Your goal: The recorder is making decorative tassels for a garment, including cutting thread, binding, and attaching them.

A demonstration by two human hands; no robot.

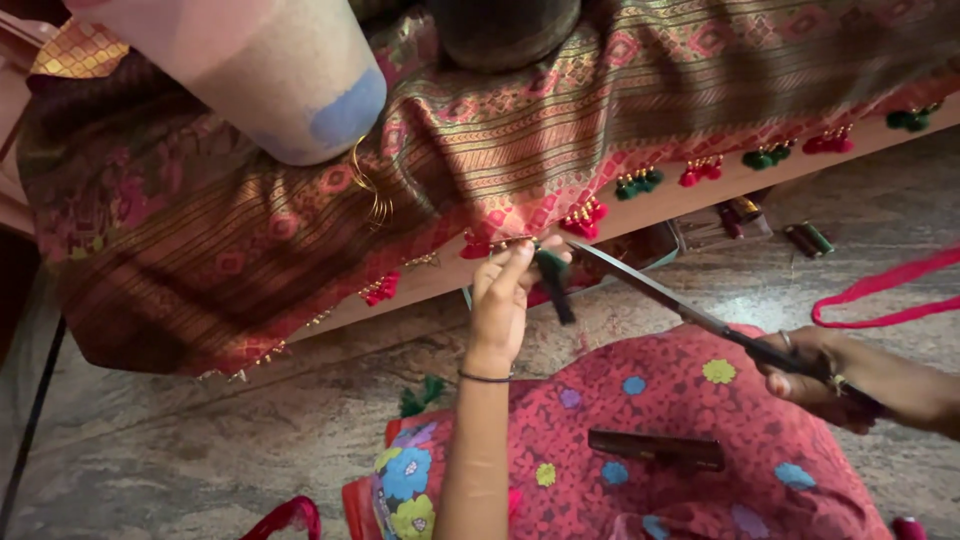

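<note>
1. A cloth [300,200] drapes over the tabletop [700,195], filling the upper half of the frame.
2. A row of tassels [640,182] hangs along the cloth's lower edge, running from centre to upper right.
3. The left hand [500,300], at centre, touches that edge, with a dark tassel [553,280] in its grip.
4. The scissors [680,305] stretch from the right hand [830,375], at right, up-left to just beside the dark tassel.
5. A flat box [655,450] lies on the lap, lower centre, between the two arms.
6. Spools [810,238] lie on the floor [200,440], below the tabletop's edge, upper right.
</note>
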